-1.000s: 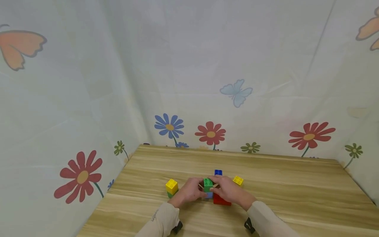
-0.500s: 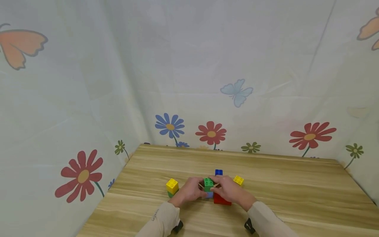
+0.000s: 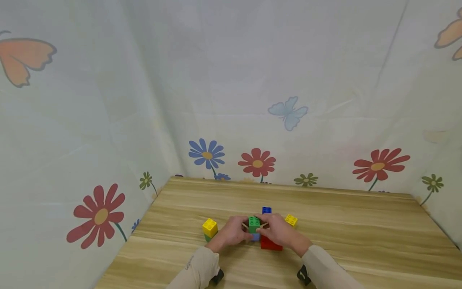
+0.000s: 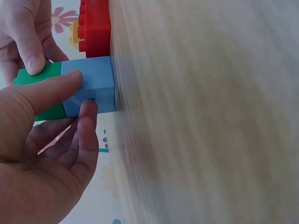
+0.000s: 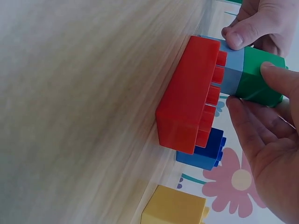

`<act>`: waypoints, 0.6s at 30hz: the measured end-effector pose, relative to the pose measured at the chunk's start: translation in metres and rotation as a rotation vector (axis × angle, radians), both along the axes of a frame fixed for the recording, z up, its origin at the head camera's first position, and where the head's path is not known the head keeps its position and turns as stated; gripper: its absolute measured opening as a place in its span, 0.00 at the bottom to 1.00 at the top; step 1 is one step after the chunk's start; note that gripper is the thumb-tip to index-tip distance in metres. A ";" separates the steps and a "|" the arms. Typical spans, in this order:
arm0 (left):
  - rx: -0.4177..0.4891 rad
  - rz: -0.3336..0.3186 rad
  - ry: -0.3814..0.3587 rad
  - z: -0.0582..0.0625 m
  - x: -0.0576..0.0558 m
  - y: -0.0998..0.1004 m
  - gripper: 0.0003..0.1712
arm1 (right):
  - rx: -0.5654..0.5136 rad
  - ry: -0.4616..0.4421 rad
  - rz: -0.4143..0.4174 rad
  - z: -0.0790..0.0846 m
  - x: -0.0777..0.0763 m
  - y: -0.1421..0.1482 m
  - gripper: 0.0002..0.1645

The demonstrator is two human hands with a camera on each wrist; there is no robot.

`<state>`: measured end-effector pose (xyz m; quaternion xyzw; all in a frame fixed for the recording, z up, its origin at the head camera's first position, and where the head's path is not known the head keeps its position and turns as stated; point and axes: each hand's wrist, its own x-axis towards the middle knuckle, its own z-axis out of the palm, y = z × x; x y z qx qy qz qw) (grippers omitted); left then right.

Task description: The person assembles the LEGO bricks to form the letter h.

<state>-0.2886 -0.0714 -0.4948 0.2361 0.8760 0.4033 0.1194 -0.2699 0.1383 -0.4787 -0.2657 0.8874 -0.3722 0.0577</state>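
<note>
A green brick [image 3: 254,224] sits stacked on a light blue brick [image 4: 97,84], which stands on the table. From the left, my left hand [image 3: 234,231] pinches the light blue brick, its thumb on the near face in the left wrist view. My right hand [image 3: 279,231] grips the green brick between thumb and fingers from the other side. Close by on the right lies a long red brick [image 5: 184,93], studs up, partly under my right hand in the head view. Behind it stands a dark blue brick [image 5: 203,151].
To the left stands a yellow brick [image 3: 209,227] on top of a green brick [image 3: 208,238]. Another yellow brick [image 5: 173,207] is to the right of the dark blue one. The wooden table [image 3: 343,233] meets a flower-printed curtain [image 3: 231,80] at the back.
</note>
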 end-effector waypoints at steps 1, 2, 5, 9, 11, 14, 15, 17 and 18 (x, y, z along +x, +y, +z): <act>0.004 -0.002 -0.003 0.000 0.000 0.000 0.16 | -0.002 -0.006 -0.003 0.000 0.000 0.000 0.28; 0.006 -0.003 -0.005 0.000 0.000 0.000 0.16 | -0.004 -0.008 -0.004 0.000 0.000 0.000 0.28; 0.006 -0.006 -0.003 0.001 0.000 0.000 0.16 | -0.004 -0.015 -0.014 0.000 0.001 -0.001 0.29; -0.004 -0.004 -0.001 0.003 0.002 0.000 0.16 | -0.003 -0.030 -0.027 0.000 0.003 -0.001 0.34; -0.007 -0.003 -0.003 0.006 0.003 0.001 0.16 | -0.007 -0.033 -0.036 0.001 0.005 0.000 0.36; -0.008 -0.004 0.000 0.010 0.004 0.000 0.19 | -0.019 -0.025 -0.057 0.002 0.008 0.003 0.37; -0.010 -0.001 0.005 0.011 0.005 0.000 0.20 | -0.023 -0.024 -0.062 0.003 0.009 0.004 0.37; -0.015 0.009 0.010 0.015 0.007 -0.002 0.23 | -0.030 -0.019 -0.071 0.004 0.010 0.008 0.37; -0.023 0.016 0.014 0.017 0.008 -0.003 0.25 | -0.035 -0.021 -0.071 0.004 0.011 0.009 0.37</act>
